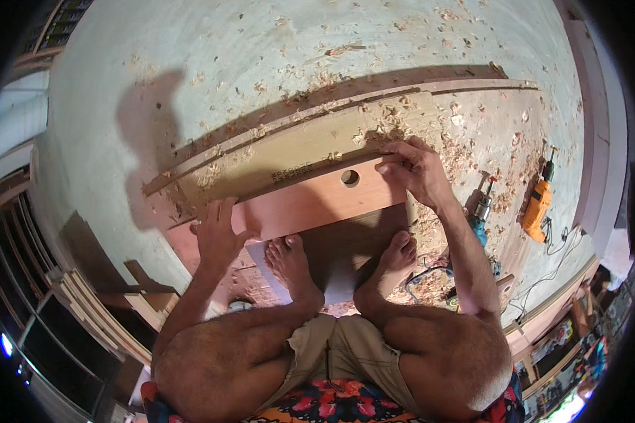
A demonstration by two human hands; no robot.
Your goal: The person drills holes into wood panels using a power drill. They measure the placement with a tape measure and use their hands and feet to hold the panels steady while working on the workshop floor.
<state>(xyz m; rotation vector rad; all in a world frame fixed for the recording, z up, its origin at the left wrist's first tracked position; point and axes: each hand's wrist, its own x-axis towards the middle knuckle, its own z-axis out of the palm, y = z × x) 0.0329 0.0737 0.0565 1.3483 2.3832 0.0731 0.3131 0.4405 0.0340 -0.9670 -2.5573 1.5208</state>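
A small dark printed marking (291, 171) is showing on the pale wooden plank (310, 144), lying just left of the round hole in the reddish board (310, 201); its characters are too small to tell apart. At the far lower left rim, a small bluish-white glow (5, 345) is shining, though whether it is a screen cannot be told.

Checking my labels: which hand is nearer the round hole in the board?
Right. The right hand rests just beside the round hole; the left hand presses the board's far end.

Left hand (217, 233) flat, fingers spread; right hand (415, 169) fingers curled, pinching.
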